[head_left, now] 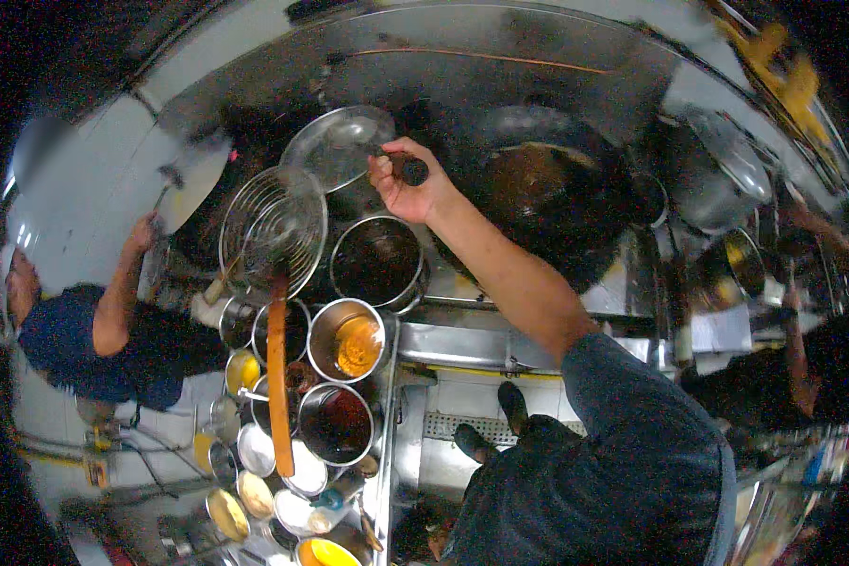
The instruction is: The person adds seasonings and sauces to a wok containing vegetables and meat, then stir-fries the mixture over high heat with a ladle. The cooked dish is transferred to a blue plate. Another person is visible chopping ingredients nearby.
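Note:
My right hand (412, 185) reaches forward over the stove, its thumb and fingers curled into a ring. The fingertips meet the right edge of a round, shiny metal lid-like disc (332, 145); whether they grip it is unclear. Below the hand stands a metal pot (376, 258) with a dark inside. To its left is a wire spider strainer (272, 230), whose long wooden handle (279, 396) lies across several metal containers. A large dark wok (530, 180) with brown residue sits right of the hand. My left hand is out of view.
A metal pot with orange contents (357, 347) and one with dark red liquid (336, 423) stand along the counter's steel edge (389, 453). At the left, a co-worker's hand (141, 232) holds a ladle. Another person (764, 368) is at the right, near a metal pot (739, 258).

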### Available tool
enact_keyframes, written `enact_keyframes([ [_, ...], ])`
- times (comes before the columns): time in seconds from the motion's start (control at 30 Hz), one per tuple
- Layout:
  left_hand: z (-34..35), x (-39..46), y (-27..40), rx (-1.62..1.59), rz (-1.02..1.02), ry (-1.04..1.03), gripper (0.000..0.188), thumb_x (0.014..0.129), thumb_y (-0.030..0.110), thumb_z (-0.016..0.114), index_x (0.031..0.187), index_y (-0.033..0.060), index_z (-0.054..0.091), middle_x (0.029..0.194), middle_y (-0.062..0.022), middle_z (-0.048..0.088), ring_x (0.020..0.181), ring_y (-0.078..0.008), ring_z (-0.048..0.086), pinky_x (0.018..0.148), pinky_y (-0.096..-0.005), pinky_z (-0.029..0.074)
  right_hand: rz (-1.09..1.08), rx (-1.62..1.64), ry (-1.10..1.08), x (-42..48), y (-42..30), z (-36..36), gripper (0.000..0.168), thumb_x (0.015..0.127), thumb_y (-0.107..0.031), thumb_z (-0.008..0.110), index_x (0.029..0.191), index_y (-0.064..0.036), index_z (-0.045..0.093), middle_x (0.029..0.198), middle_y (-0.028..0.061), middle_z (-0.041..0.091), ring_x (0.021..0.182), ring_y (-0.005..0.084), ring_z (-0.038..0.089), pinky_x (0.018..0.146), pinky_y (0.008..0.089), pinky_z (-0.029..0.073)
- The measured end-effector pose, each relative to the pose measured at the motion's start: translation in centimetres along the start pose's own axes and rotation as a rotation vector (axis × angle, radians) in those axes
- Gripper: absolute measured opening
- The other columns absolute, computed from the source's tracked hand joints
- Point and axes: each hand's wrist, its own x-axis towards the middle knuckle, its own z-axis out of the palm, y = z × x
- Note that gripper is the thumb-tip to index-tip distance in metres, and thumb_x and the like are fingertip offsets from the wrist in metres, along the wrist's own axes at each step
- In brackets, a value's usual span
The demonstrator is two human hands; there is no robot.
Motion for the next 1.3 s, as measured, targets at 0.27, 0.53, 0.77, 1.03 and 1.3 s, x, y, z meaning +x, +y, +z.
enact_keyframes([
  [0.27,-3.7,3.2,0.6,0.117,0.089,-0.118,0.051,0.08,0.027,0.058,0.123,0.0041,0.043,0.109,-0.0124,0.055,0.084,-0.0223,0.054,0.07,-0.0343,0.045,-0.23,-0.358,0.067,-14.8,-0.1,3.4,0.023,0.077,-0.016,0.061,0.091,0.001,0.052,0.07,0.0029,0.053,0.058,0.0126,0.052,0.05,0.0203,0.044],
  [0.53,-5.0,7.8,6.9,0.246,0.191,-0.263,0.054,0.08,0.029,0.059,0.124,0.0031,0.042,0.11,-0.0131,0.055,0.086,-0.0231,0.054,0.072,-0.0348,0.045,-0.585,-0.684,0.476,-23.3,3.2,1.3,0.012,0.075,-0.013,0.063,0.082,-0.01,0.053,0.073,0.0025,0.055,0.063,0.0132,0.056,0.056,0.0259,0.049],
  [0.77,-3.2,11.6,18.2,0.416,0.329,-0.39,0.057,0.079,0.031,0.059,0.125,0.0022,0.041,0.111,-0.0138,0.055,0.088,-0.0239,0.054,0.073,-0.0352,0.045,-0.563,-0.781,0.347,-23.2,-1.6,-4.1,0.016,0.072,-0.023,0.065,0.071,-0.013,0.052,0.067,0.0025,0.055,0.059,0.0163,0.056,0.055,0.0297,0.048],
  [1.03,5.9,12.8,30.3,0.74,0.443,-0.579,0.06,0.079,0.033,0.06,0.126,0.0012,0.04,0.112,-0.0145,0.054,0.09,-0.0248,0.054,0.074,-0.0357,0.045,-0.302,-2.381,1.4,-33.4,-1.6,-10.1,0.013,0.064,-0.017,0.061,0.066,-0.005,0.064,0.084,0.0121,0.065,0.07,0.0305,0.064,0.06,0.0392,0.053],
  [1.3,13.7,13.6,37.3,1.052,0.484,-0.717,0.063,0.078,0.034,0.06,0.126,0.0001,0.039,0.113,-0.0153,0.054,0.092,-0.0256,0.054,0.076,-0.0362,0.045,-0.771,-2.289,1.169,-42.6,-2.0,-13.5,0.055,0.076,-0.036,0.061,0.116,-0.001,0.046,0.089,0.0179,0.063,0.082,0.0365,0.061,0.07,0.0472,0.048],
])
